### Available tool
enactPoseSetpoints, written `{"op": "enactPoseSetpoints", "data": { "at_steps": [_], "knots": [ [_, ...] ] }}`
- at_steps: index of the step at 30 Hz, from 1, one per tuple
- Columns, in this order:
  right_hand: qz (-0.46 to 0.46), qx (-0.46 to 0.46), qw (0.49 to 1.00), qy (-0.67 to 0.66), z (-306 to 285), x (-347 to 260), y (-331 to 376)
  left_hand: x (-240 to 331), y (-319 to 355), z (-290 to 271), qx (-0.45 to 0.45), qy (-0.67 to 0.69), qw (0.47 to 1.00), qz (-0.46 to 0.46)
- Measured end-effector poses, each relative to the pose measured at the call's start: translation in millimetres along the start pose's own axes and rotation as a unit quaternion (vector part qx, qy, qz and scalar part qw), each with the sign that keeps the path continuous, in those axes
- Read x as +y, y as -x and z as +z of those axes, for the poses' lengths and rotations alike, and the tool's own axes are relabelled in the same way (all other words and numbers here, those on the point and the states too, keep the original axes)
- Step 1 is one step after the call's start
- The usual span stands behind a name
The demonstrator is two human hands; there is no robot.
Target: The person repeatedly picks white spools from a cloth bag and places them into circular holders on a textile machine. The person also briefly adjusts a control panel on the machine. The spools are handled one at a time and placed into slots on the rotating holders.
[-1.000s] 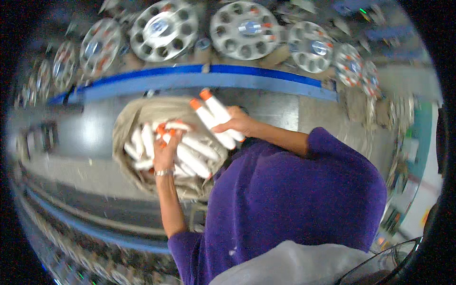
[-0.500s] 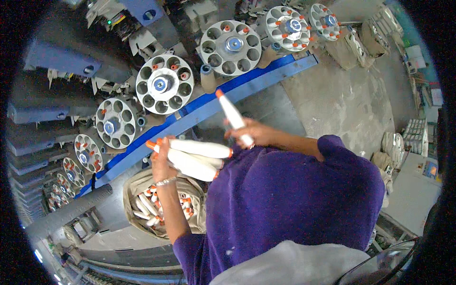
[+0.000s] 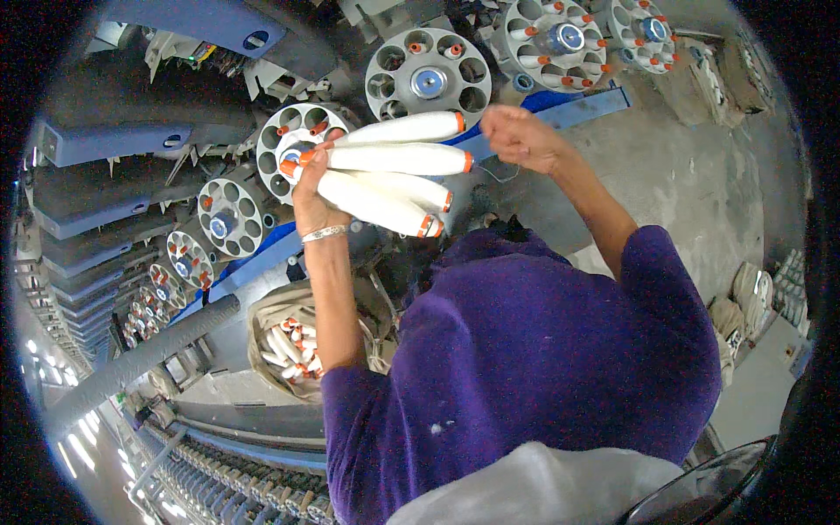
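My left hand [image 3: 313, 188] is wrapped round the orange tips of several white yarn bobbins [image 3: 398, 158], which fan out to the right. Their orange ends lie in front of the slotted wheel [image 3: 271, 166]. My right hand [image 3: 522, 138] is closed, its fingers pinched together just right of the bobbins' far ends. A thin white thread [image 3: 500, 178] loops between the bobbin ends and this hand, and the fingers appear to grip it; its very end is hidden.
Round bobbin magazines [image 3: 429, 83], some with orange-tipped bobbins, line the machine along a blue rail [image 3: 577, 107]. A cloth sack [image 3: 262, 337] of white bobbins stands below my left forearm. Grey floor [image 3: 674, 175] stretches to the right.
My left hand has moved up with its bobbins, which now include one more. My right hand no longer holds a bobbin and has moved up and right, fingers pinched.
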State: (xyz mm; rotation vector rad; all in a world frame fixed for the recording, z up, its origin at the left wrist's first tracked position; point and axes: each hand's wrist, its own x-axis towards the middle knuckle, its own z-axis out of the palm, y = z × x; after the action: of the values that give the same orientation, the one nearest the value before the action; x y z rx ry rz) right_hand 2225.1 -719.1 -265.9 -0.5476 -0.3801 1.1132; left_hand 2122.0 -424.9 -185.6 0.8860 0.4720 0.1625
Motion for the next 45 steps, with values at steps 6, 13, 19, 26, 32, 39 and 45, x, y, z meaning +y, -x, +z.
{"op": "enactPoseSetpoints", "data": {
  "at_steps": [6, 13, 19, 26, 32, 39, 45],
  "knots": [
    [-0.314, 0.059, 0.895, -0.311, 3, -29, 10, -9, -6, -13, 0.004, 0.055, 0.998, 0.009],
    [-0.233, 0.461, 0.796, 0.315, 52, 3, -4, 18, -8, -42, -0.009, 0.124, 0.990, 0.067],
    [-0.157, 0.274, 0.948, 0.043, 96, 102, -121, 34, -6, -66, -0.046, 0.095, 0.991, 0.082],
    [-0.225, 0.430, 0.815, 0.316, 8, 81, 1, 63, -20, -115, -0.093, 0.069, 0.993, 0.035],
    [-0.202, 0.633, 0.535, 0.522, -48, 14, 100, 67, -26, -115, -0.194, -0.020, 0.979, 0.060],
    [0.078, 0.021, 0.891, 0.447, 29, 66, -39, 54, -51, -46, -0.250, -0.019, 0.968, 0.009],
    [-0.060, 0.388, 0.884, 0.252, 16, 14, 63, -4, -86, 9, -0.218, -0.162, 0.962, 0.039]
  ]
}}
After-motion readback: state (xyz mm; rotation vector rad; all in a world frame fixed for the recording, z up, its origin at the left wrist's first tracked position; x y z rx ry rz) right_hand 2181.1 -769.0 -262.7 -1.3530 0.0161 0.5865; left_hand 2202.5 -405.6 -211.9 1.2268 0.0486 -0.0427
